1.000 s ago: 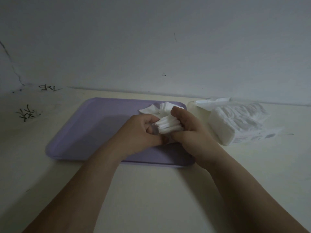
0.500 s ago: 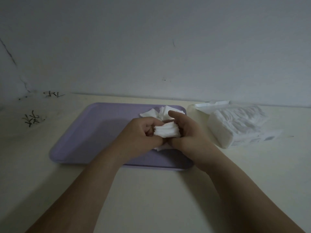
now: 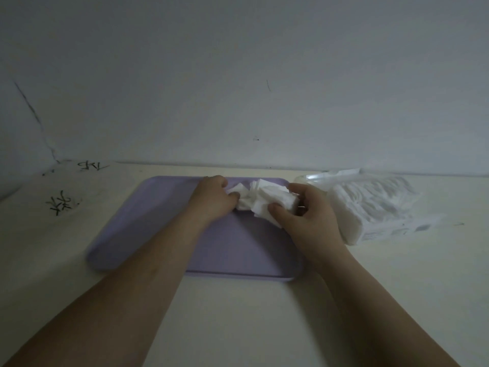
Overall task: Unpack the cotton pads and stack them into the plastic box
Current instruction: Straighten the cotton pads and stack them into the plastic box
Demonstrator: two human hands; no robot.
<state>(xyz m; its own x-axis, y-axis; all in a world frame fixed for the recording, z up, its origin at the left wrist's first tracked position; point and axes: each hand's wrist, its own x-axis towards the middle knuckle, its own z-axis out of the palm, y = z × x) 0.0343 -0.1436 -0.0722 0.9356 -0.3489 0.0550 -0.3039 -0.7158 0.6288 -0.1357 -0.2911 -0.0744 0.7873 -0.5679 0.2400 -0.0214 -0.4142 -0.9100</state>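
2 bare forearms (image 3: 148, 274), bare left hand (image 3: 211, 201), right hand (image 3: 311, 221)

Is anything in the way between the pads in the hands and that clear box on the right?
Nothing visible does. The right hand grips the cotton pads over the purple tray, and the clear plastic box sits just beyond it. The open pack lies further right.

Dim, bluish, soft light; slight motion blur, wide-angle bowing.
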